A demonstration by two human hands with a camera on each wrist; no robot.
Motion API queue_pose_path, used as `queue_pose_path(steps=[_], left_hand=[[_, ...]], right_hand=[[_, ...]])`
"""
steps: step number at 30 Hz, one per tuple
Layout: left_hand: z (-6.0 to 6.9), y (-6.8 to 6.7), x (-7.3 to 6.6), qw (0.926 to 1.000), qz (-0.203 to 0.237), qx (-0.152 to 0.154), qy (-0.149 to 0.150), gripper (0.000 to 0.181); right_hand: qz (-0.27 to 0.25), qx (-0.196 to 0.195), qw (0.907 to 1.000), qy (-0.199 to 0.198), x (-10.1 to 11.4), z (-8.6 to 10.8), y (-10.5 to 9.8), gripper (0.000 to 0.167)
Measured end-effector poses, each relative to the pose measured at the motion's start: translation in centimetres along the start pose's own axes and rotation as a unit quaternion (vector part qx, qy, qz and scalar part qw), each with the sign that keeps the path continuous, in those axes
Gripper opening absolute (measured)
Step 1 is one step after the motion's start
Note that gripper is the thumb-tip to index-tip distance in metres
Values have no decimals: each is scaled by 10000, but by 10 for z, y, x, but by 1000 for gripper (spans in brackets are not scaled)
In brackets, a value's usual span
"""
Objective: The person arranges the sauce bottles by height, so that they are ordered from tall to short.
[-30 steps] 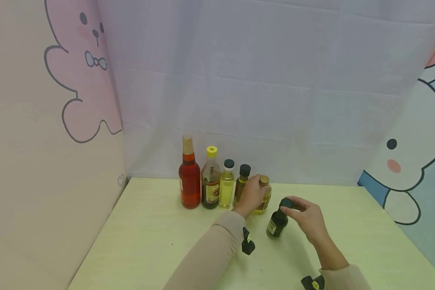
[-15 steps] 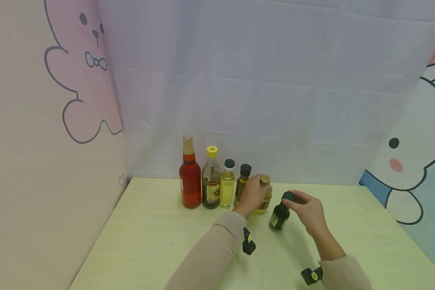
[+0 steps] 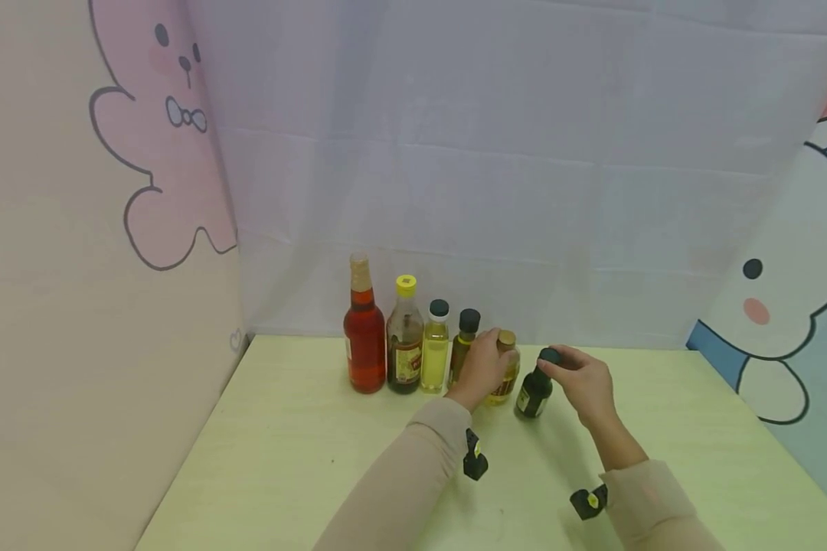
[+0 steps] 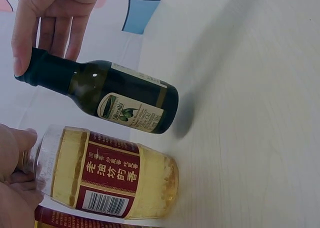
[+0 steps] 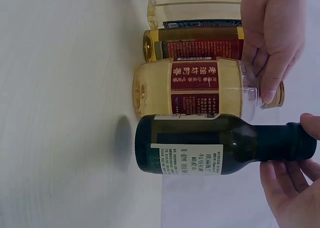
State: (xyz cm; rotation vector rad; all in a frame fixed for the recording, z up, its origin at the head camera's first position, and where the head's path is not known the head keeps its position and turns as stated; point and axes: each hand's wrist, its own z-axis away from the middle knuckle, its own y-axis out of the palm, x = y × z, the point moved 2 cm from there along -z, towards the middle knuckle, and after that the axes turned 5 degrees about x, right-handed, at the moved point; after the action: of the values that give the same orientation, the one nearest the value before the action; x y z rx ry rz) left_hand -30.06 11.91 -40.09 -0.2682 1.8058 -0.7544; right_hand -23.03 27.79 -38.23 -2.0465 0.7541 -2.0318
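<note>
My right hand (image 3: 584, 383) pinches a dark green olive oil bottle (image 3: 534, 396) by its capped neck. Its base hangs slightly above the table, with a shadow apart from it in the left wrist view, and it leans a little. Close to its left stands a clear bottle of golden cooking oil (image 3: 511, 376) with a gold cap and a red label (image 4: 110, 173). The fingers of my left hand (image 3: 481, 371) grip that bottle around the neck, just under the cap. Behind the left hand, a dark-capped oil bottle (image 3: 468, 324) is partly hidden.
Leftward along the row stand a pale yellow oil bottle (image 3: 436, 360), a yellow-capped bottle of dark liquid (image 3: 405, 348) and a tall red bottle (image 3: 365, 352). All are on the pale table (image 3: 276, 459), before a white cloth backdrop (image 3: 496, 153).
My right hand has carried the olive oil bottle away from me toward the back, nearer the row's right end. My left hand stays at the golden oil bottle.
</note>
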Motion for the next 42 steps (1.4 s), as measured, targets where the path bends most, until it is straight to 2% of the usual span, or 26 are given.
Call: queue_pose_path(steps=[4, 10, 20, 30, 42], left_hand=[[-1, 1, 0, 10000, -6, 62, -4, 38], [-1, 1, -1, 9996, -243, 100, -65, 42], [1, -1, -3, 9995, -285, 94, -77, 46], [0, 1, -1, 9994, -265, 176, -149, 49], [0, 0, -2, 9993, -337, 112, -72, 48]], right_hand=[[64, -93, 9999, -31, 0, -5, 1, 51], [41, -218, 9998, 3, -3, -10, 5, 52], [105, -369, 9993, 11, -5, -17, 7, 49], [106, -381, 9992, 32, -8, -22, 12, 48], [131, -407, 9991, 5, -8, -24, 17, 46]])
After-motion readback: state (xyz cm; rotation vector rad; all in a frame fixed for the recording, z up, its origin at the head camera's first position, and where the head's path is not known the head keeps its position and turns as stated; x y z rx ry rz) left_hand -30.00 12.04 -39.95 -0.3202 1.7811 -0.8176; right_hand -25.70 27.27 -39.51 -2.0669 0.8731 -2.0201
